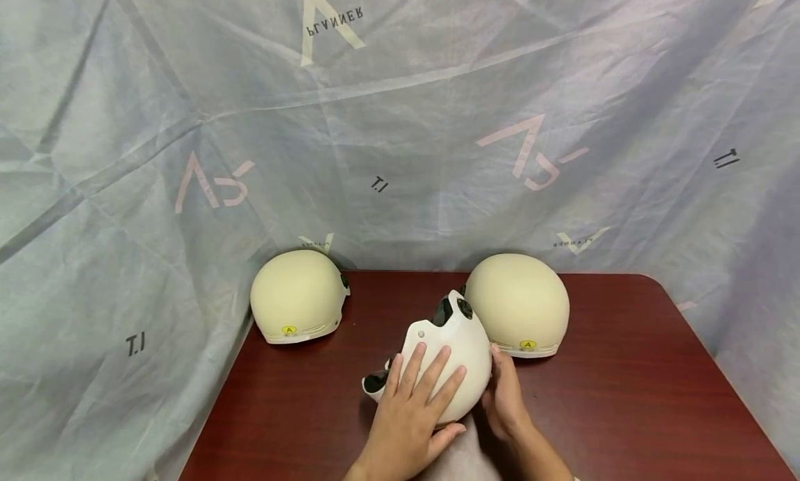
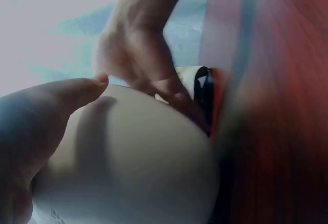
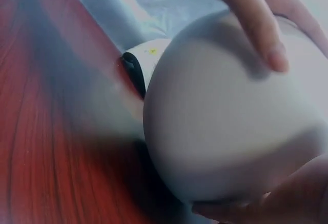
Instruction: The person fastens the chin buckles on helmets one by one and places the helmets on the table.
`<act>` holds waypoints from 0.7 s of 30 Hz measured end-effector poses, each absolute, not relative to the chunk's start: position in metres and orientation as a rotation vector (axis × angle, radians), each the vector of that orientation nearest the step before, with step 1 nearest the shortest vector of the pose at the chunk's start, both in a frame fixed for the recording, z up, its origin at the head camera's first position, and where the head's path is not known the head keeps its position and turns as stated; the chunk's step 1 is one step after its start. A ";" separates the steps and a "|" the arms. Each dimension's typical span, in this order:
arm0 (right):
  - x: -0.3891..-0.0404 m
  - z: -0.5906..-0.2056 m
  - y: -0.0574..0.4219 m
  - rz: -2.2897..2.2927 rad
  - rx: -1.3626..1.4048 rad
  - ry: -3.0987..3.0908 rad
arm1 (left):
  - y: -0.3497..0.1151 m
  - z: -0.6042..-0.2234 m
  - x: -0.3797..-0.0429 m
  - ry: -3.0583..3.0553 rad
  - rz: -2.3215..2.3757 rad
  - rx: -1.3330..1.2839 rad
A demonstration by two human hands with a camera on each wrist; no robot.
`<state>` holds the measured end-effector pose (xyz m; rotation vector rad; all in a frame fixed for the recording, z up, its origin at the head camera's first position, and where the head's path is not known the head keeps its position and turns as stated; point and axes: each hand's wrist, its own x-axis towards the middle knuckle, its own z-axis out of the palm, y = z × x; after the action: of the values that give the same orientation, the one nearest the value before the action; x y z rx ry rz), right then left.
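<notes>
A cream half-shell helmet [image 1: 471, 363] is tipped over at the table's near middle, its open side and dark lining turned to the left. Across its near left side lies my left hand [image 1: 407, 415], fingers spread and straight on the shell, thumb toward the lower edge. My right hand [image 1: 505, 401] touches the helmet's right side with extended fingers. In the left wrist view the shell [image 2: 148, 147] fills the lower middle, and the right hand [image 2: 138, 52] reaches down behind it. The right wrist view shows the smooth shell [image 3: 220, 106] between both hands.
Another cream helmet [image 1: 296, 293] with a yellow sticker stands at the back left of the red-brown table [image 1: 625, 384]. A third helmet [image 1: 521, 300] stands just behind the handled one, to its right. Grey printed sheeting [image 1: 406, 155] hangs along the back and sides.
</notes>
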<state>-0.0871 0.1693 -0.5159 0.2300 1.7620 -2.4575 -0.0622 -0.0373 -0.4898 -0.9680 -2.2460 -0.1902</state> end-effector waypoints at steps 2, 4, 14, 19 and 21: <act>-0.088 -0.516 0.166 -2.467 0.198 1.746 | -0.039 -0.492 -0.064 -2.250 -0.184 -0.964; -0.089 -0.514 0.164 -2.464 0.189 1.751 | -0.040 -0.494 -0.066 -2.247 -0.181 -0.956; -0.083 -0.494 0.167 -2.251 0.200 2.104 | -0.040 -0.497 -0.068 -2.214 -0.317 -0.851; -0.082 -0.487 0.169 -2.197 0.136 2.264 | -0.035 -0.497 -0.065 -2.188 -0.462 -0.752; -0.082 -0.486 0.169 -2.191 0.098 2.325 | -0.033 -0.497 -0.063 -2.188 -0.513 -0.709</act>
<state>-0.0825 0.1693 -0.4860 0.0984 2.3253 -2.1908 -0.0627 -0.0330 -0.4967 -0.7093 -2.1885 -0.5128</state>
